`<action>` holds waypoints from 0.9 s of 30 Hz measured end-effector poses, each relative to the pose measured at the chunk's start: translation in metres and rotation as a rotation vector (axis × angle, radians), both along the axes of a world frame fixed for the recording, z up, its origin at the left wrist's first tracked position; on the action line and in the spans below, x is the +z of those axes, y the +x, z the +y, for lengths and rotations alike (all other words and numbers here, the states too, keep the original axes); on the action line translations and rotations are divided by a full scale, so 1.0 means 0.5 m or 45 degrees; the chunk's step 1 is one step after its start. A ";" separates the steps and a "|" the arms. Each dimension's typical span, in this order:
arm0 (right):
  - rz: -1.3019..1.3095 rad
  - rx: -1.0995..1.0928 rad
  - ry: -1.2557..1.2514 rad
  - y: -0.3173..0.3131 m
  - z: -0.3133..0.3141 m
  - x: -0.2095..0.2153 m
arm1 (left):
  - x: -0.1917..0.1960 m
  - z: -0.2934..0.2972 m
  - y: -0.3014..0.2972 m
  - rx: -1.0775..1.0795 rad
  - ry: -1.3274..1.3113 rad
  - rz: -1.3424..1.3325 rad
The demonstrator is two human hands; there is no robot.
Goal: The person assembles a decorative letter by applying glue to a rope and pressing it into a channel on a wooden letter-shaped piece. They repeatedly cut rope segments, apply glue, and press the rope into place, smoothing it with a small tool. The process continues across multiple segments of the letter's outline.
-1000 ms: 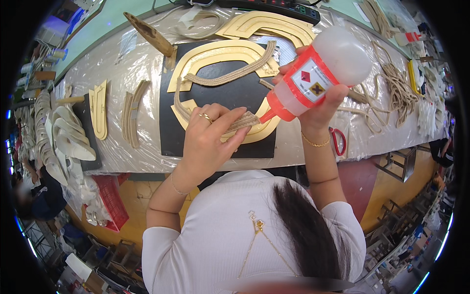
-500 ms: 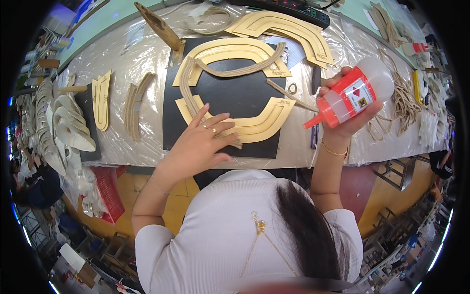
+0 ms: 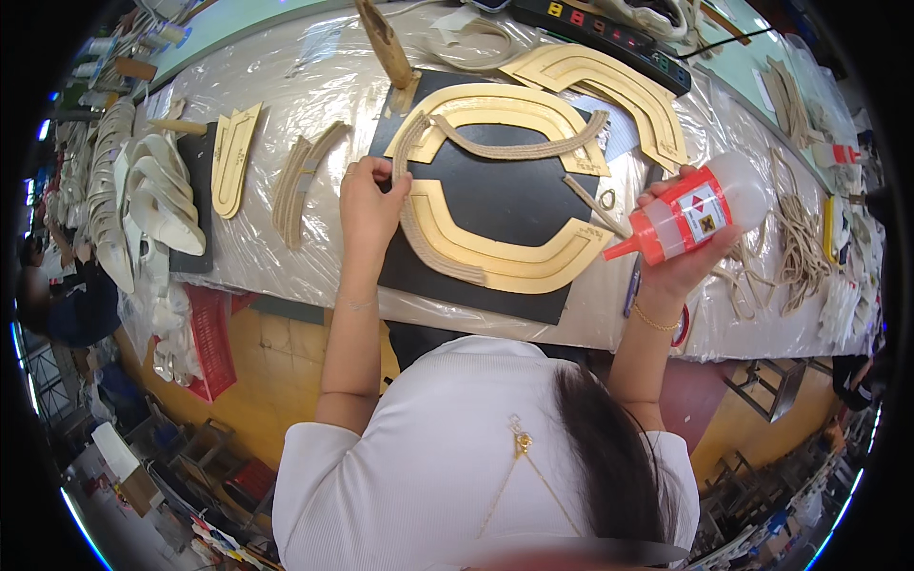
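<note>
The left hand (image 3: 369, 205) is pinching a braided jute strip (image 3: 419, 228) (tan, curved); the right hand (image 3: 678, 249) is gripping a red-capped glue bottle (image 3: 693, 211).

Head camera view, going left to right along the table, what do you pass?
White shoe pieces → flat tan sole shape → left hand → black mat → glue bottle in the right hand → pile of cord.
</note>
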State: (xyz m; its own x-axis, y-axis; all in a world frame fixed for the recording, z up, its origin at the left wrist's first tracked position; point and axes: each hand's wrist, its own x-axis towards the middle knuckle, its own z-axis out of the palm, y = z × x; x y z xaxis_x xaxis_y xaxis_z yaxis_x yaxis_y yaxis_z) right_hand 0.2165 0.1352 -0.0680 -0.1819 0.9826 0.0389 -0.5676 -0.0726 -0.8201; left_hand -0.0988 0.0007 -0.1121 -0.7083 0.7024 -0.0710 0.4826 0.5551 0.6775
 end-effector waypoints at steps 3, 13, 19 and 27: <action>-0.049 -0.020 -0.007 0.005 0.008 -0.003 | 0.005 -0.019 -0.052 0.112 0.294 -0.467; -0.057 -0.036 -0.064 0.001 0.015 -0.010 | 0.069 -0.064 -0.166 -0.400 0.098 -0.860; 0.009 0.057 -0.073 -0.001 0.009 -0.003 | 0.067 0.045 -0.081 -0.597 0.043 0.028; -0.028 -0.128 0.034 0.029 0.003 0.030 | 0.077 0.187 -0.020 -0.534 -0.566 0.326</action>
